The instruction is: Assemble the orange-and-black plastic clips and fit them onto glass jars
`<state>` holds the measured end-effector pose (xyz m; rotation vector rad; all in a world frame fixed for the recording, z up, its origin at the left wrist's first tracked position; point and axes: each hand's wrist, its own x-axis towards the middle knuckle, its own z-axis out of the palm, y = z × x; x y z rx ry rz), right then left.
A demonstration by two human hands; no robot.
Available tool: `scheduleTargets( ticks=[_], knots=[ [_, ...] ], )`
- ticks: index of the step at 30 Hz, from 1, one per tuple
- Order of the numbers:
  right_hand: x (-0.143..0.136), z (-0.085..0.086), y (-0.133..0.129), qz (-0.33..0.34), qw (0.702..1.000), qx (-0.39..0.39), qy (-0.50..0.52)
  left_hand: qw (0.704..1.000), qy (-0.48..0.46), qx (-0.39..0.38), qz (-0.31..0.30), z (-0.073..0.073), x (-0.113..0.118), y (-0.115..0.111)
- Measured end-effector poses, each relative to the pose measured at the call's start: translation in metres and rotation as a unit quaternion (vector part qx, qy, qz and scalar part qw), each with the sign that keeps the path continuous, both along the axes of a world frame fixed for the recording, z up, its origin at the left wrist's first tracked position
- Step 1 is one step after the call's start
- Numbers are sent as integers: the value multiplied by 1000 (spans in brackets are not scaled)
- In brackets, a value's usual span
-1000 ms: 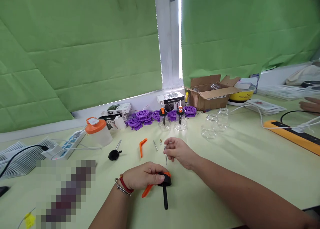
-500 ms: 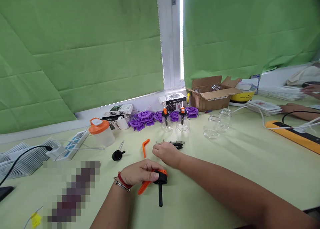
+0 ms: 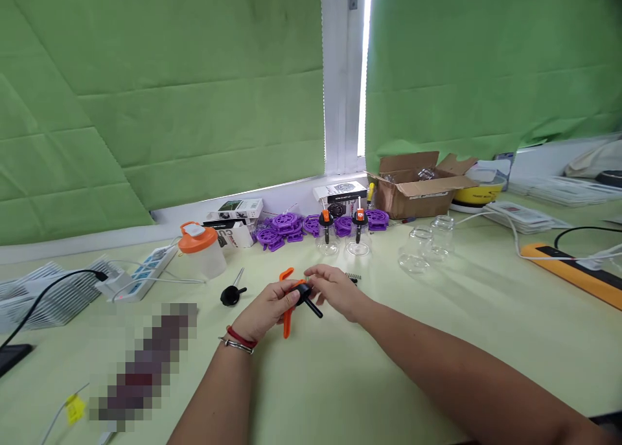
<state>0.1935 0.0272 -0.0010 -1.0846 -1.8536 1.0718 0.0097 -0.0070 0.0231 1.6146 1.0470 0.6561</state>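
Observation:
My left hand [image 3: 272,308] is closed around a black round cap [image 3: 302,294] with a black stem that tilts down to the right. An orange lever [image 3: 287,322] hangs below the fingers, against the cap. My right hand [image 3: 336,288] is at the cap's far side, fingertips pinched together; whatever they grip is too small or hidden to tell. Just beyond the hands lies another orange lever [image 3: 286,274]. Partly behind my right hand are a coil spring [image 3: 354,276] and a black part. To the left, a second black cap [image 3: 230,295] with a thin metal rod rests on the table.
Two glass jars with black and orange tops [image 3: 358,234] stand before purple plastic parts [image 3: 286,223] and small boxes [image 3: 340,191]. Upturned clear glasses [image 3: 416,251] and a cardboard box [image 3: 418,199] are right. An orange-lidded shaker [image 3: 207,254], power strip [image 3: 148,275] and cables lie left.
My left hand has raised the black cap and orange lever away from me, turning the stem sideways. The right hand has moved from the small parts to the cap.

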Motion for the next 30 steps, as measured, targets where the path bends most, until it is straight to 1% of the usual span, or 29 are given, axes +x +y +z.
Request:
scheduleTargets(
  ticks=[1,2,3,4,5,7,8,10,12,13,14,15,16,17,18,19,21,25,30],
  knots=[
    [1,4,-5,8,994,-91,60,1000,2,3,-1,1,3,-1],
    [3,7,-11,25,981,-165,102,1000,4,3,-13,3,6,-2],
    [4,10,-16,36,968,-216,124,999,4,0,-33,4,10,-3],
    [5,12,-21,36,959,-246,134,999,3,-3,-53,5,12,-5],
    [6,14,-24,28,956,-259,138,997,0,-7,-71,6,15,-6],
    [11,17,-28,-7,955,-257,147,996,-4,-17,-82,7,16,-7],
    [15,19,-28,-24,955,-251,158,997,-7,-18,-70,7,14,-6],
    [25,24,-25,-63,952,-230,194,1000,-19,-11,-11,5,9,-4],
    [38,29,-21,-103,944,-199,243,995,-24,10,92,1,0,2],
    [45,31,-19,-120,937,-181,272,988,-14,27,151,-2,-4,5],
    [51,32,-17,-132,931,-164,300,973,6,53,224,-6,-8,9],
    [56,32,-16,-141,924,-149,323,956,42,73,280,-10,-12,13],
    [60,31,-15,-147,918,-140,341,934,100,101,329,-14,-14,16],
    [63,28,-14,-151,914,-138,350,912,171,125,351,-19,-16,20],
    [64,25,-14,-153,913,-140,352,895,231,144,354,-22,-17,22],
    [64,22,-14,-152,913,-147,349,883,267,155,355,-25,-16,25],
    [61,17,-15,-142,918,-159,333,870,310,163,348,-29,-14,28],
    [55,15,-21,-107,936,-149,299,856,350,165,342,-33,-8,35],
    [52,11,-24,-85,956,-120,254,850,370,175,332,-37,-7,42]
  ],
)
